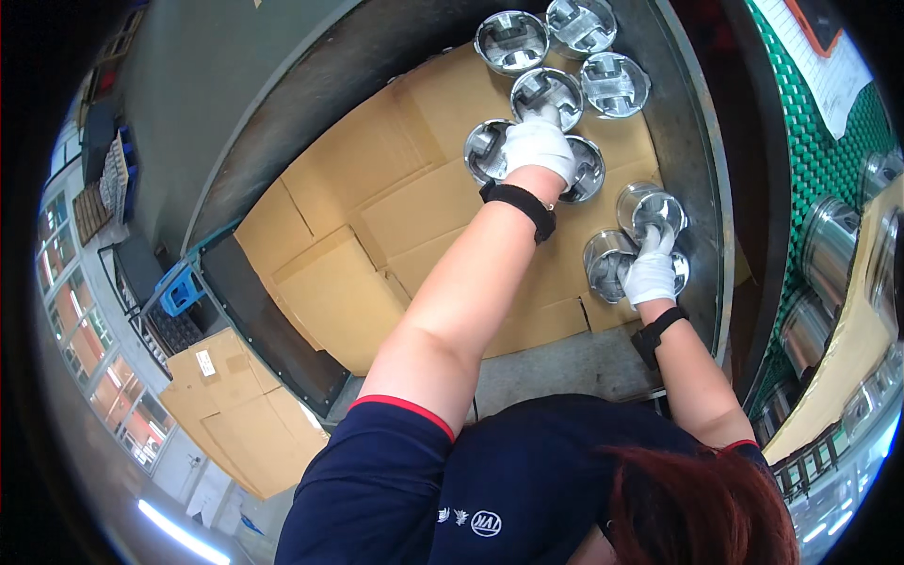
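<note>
Shiny metal engine pistons stand hollow side up on flattened cardboard (405,179) in a metal bin. My left hand (540,151), in a white glove, reaches into the hollow of one piston (548,87) and grips it; its fingertips are hidden inside. Around that hand are a piston on its left (485,149) and another on its right (588,169). Nearer me, my gloved right hand (652,270) has its fingers in the hollow of a piston (650,200). Beside and partly under this hand stand a piston (605,262) and one more, mostly covered.
Three pistons (513,41) cluster at the bin's far end. The bin's metal wall (692,122) curves close on the right. Beyond it, more large pistons (829,247) line a green textured surface (800,122). A cardboard sheet (235,405) leans outside at lower left.
</note>
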Motion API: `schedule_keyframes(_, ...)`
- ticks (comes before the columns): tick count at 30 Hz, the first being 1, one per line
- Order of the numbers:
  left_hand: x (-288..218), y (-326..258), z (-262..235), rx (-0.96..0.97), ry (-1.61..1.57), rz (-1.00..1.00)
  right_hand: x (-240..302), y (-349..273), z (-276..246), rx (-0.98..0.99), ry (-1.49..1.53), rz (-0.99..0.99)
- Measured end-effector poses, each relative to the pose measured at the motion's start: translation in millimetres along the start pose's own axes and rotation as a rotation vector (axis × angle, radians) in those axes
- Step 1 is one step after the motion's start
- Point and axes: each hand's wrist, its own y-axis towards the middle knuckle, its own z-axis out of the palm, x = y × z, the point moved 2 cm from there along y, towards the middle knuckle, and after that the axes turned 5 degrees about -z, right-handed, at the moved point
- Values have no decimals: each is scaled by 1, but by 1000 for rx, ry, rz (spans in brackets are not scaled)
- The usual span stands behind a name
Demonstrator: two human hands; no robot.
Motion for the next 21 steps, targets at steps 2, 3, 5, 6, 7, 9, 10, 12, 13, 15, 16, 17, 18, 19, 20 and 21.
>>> schedule_keyframes(2, 1, -3, -4, 0, 13, 5, -5, -3, 4, -47, 18, -20)
schedule_keyframes(3, 4, -6, -3, -22, 13, 21, -3, -3, 1, -40, 53, -14)
schedule_keyframes(5, 17, -17, 0, -56, -27, 61, 3, -6, -10, -30, 124, 0)
schedule_keyframes(6, 25, -29, 1, -71, -25, 94, 2, -8, -11, -35, 123, -7)
schedule_keyframes(7, 33, -44, 0, -69, -21, 122, 1, -10, -12, -43, 125, -12)
schedule_keyframes(9, 53, -81, -4, -59, -21, 137, -2, -14, -12, -2, 199, 18)
schedule_keyframes(10, 65, -102, -5, -51, -27, 121, 0, -23, -16, 7, 193, 13)
schedule_keyframes(12, 96, -141, -3, -34, -43, 133, 6, -51, -26, 18, 176, 3)
schedule_keyframes(13, 116, -160, -1, -15, -98, 112, 11, -67, -31, 7, 392, -56)
schedule_keyframes(15, 130, -213, -20, -134, -133, 235, 18, -107, -42, -31, 813, -176)
schedule_keyframes(16, 138, -233, -26, -19, -63, 143, 23, -128, -63, -29, 758, -213)
schedule_keyframes(17, 161, -250, -15, -64, -95, 210, 27, -150, -85, -22, 701, -255)
schedule_keyframes(18, 175, -267, -13, -44, -76, 218, 35, -174, -123, 9, 397, -248)
schedule_keyframes(19, 189, -287, -13, -32, -61, 233, 34, -203, -145, -54, 391, -323)
schedule_keyframes(20, 187, -311, -20, -43, -97, 132, 33, -226, -164, -102, 384, -388)
schedule_keyframes(21, 184, -338, -30, -74, -129, 39, 29, -245, -184, -108, 489, -467)
